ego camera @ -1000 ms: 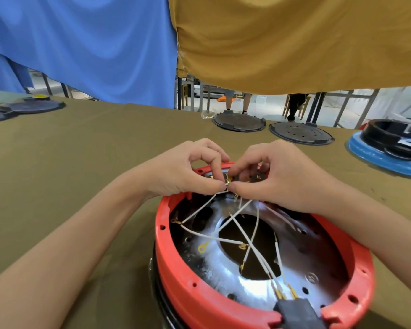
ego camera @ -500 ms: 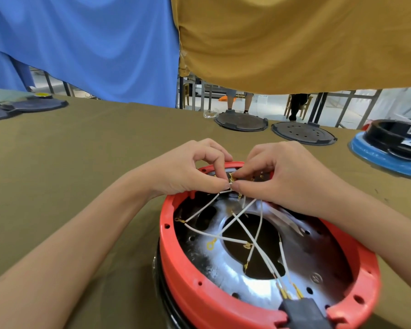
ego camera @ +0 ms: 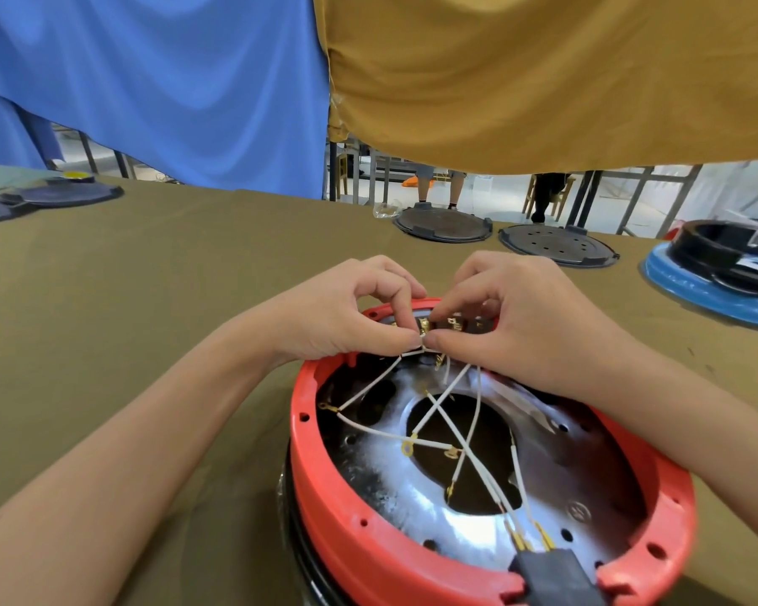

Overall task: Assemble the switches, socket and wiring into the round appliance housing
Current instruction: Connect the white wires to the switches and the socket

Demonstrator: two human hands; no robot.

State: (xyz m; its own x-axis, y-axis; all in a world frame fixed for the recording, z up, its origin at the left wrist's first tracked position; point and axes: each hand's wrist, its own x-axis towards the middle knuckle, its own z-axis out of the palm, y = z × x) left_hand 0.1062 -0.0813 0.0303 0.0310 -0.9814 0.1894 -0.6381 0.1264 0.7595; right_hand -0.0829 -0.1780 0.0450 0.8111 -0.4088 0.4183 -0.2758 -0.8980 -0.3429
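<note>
Fingertips of my left hand (ego camera: pixel 346 319) and right hand (ego camera: pixel 517 321) meet at the far rim of the red housing (ego camera: pixel 324 487), pinching one white wire (ego camera: pixel 370 380) and its brass terminal against the switch tabs (ego camera: pixel 445 324) between them. Pushed crooked, I judge the terminal could bend a tab or slip off, because my thumbs hide the joint from me. Below my wrists, loose ring-ended leads (ego camera: pixel 408 448) cross the open centre and could snag or tug free as I press. Nearest me, the black socket (ego camera: pixel 552 575) sits in the rim notch with leads plugged in. Beyond my knuckles lie two dark round plates (ego camera: pixel 443 223), and off my right a blue-rimmed housing (ego camera: pixel 692 284), all well apart.
</note>
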